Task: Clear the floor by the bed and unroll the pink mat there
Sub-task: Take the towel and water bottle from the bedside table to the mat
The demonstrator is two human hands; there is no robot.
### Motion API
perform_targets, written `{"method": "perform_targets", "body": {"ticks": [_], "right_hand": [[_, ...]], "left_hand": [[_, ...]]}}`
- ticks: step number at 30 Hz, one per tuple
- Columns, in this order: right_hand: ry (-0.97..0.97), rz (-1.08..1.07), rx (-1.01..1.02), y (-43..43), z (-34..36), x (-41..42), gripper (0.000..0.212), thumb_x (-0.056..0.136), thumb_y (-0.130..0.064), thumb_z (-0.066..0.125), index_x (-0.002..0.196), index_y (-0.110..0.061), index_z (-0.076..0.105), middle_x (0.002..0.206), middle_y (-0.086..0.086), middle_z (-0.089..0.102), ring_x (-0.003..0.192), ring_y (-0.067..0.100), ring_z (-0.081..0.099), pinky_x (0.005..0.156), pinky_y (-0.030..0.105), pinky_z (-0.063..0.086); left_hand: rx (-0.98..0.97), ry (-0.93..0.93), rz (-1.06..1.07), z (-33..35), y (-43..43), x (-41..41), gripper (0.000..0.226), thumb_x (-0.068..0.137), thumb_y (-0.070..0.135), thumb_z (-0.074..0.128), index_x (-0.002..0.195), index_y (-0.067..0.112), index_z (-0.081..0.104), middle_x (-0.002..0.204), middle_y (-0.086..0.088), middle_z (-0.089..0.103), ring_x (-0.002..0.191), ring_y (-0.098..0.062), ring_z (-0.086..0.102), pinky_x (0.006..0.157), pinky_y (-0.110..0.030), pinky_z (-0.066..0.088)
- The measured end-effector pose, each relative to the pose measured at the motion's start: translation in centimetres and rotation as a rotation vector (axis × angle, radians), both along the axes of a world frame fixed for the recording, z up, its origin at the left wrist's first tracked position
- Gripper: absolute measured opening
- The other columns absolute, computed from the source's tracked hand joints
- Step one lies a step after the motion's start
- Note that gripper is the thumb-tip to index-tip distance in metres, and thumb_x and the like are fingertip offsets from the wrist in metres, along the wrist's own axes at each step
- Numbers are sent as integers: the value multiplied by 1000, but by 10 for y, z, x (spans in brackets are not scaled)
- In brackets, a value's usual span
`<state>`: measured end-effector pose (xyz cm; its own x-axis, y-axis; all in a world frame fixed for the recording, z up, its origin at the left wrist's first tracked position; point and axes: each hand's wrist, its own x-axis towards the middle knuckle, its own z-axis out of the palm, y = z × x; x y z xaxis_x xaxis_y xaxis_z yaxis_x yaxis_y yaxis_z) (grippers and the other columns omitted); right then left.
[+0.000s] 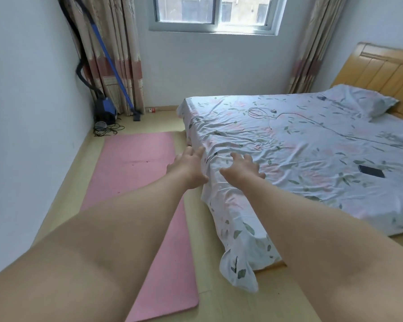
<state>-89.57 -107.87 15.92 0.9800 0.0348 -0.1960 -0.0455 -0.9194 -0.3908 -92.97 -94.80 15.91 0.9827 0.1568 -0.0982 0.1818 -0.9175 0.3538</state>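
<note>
Mat (137, 182) is lying flat and unrolled on the floor (219, 303), just beside the bed (289, 147). Left hand (187, 169) and right hand (242, 168) are hovering spread and empty over the bed edge. Judgement: unrolling is looking complete; check that the corners are lying flat and parallel to the bed.

Flat pink foam mat (135, 173), plain, on pale yellow-beige wooden floor (221, 296). Pale blue-white bed sheet (289, 145) printed with green leaves and faint pink blooms; matching pillow (358, 101). Honey-coloured wooden headboard (382, 68). Blue and black vacuum cleaner (106, 108). Beige curtains (116, 43) with dusty-pink bands. White walls (26, 112).
</note>
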Motion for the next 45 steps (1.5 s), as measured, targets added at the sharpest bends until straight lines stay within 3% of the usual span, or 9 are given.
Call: {"method": "perform_targets", "body": {"ticks": [10,19,24,31,36,45], "right_hand": [[-54,-337,98,-206,23,44,60,94,-49,41,148,-31,24,157,4,14,142,31,19,111,48,19],[-109,-574,64,-455,55,81,57,95,-49,39,147,-30,26,156,4,16,139,32,21,106,48,25],[-142,-682,64,-572,62,100,59,94,-49,40,148,-31,22,158,3,14,141,32,18,109,49,24],[-163,-807,66,-691,55,130,60,95,-56,32,148,-31,23,157,3,16,141,34,20,109,50,23],[-199,-914,31,-788,54,187,58,94,-57,33,145,-30,29,155,4,22,137,34,25,108,50,26],[-183,-1059,57,-941,54,286,58,95,-55,32,147,-30,24,153,4,24,135,34,27,108,48,28]], "left_hand": [[-17,-57,-344,24,-212,95,87,83,36,68,150,33,12,159,-3,11,143,-28,24,109,-45,38],[41,-162,-627,55,-467,159,71,90,32,57,148,31,16,154,-3,19,138,-29,29,99,-43,41],[43,-193,-734,66,-581,190,68,91,35,54,147,30,16,154,-3,19,139,-29,27,104,-46,38],[135,-241,-903,63,-707,247,65,94,43,48,148,32,15,155,-2,19,141,-29,25,107,-48,32],[79,-267,-996,57,-812,314,65,94,43,48,148,32,14,155,0,18,141,-29,26,107,-48,35],[45,-263,-1109,55,-980,433,62,95,42,46,147,31,16,154,-1,22,138,-28,30,103,-46,40]]}}
